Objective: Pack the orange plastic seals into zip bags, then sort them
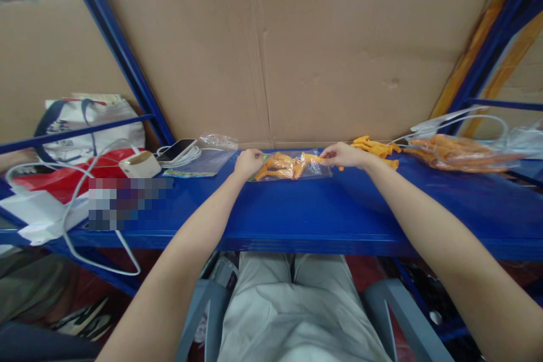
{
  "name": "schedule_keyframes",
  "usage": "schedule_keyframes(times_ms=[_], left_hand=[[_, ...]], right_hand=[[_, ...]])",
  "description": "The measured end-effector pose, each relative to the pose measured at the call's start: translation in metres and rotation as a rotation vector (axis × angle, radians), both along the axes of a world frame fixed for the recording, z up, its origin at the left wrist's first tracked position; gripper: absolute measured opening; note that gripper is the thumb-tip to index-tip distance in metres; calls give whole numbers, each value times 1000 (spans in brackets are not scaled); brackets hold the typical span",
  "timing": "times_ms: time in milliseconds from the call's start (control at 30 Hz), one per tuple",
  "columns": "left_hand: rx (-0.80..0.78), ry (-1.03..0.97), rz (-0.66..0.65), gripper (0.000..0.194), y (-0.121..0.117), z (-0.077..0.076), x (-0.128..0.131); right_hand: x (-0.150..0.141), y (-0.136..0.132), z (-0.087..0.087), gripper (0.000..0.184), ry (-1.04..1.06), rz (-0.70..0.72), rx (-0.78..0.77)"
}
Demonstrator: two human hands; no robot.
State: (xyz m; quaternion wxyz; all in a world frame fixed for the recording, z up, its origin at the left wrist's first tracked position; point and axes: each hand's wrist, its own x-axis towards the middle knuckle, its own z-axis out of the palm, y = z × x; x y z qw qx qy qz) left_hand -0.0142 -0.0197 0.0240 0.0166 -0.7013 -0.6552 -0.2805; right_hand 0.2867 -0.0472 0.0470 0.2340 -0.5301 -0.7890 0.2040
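Observation:
A clear plastic bag (278,168) with orange, curved soft-looking pieces inside lies across the blue shelf in front of me. My left hand (249,163) is closed on the bag's left end, beside a bit of green on it. At the opposite end, my right hand (340,156) pinches an orange piece (311,158) with thumb and fingers. Whether the bag's film lies between those fingers, I cannot tell. Just beyond my right wrist is a loose pile of similar orange pieces (375,148), partly hidden by the hand.
Flat clear bags (207,159) and a phone (177,150) with a white cable lie to the left. Farther left are a white charger (139,165), a red bag and a tote bag (99,124). A filled orange bag (462,153) sits right. Cardboard (339,51) stands behind; another person sits left.

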Motion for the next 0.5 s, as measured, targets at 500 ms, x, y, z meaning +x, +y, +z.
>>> schedule_keyframes(times_ms=[500], left_hand=[[-217, -354, -138, 35, 4, -3, 4]], right_hand=[[-22, 13, -29, 21, 243, 10, 84]])
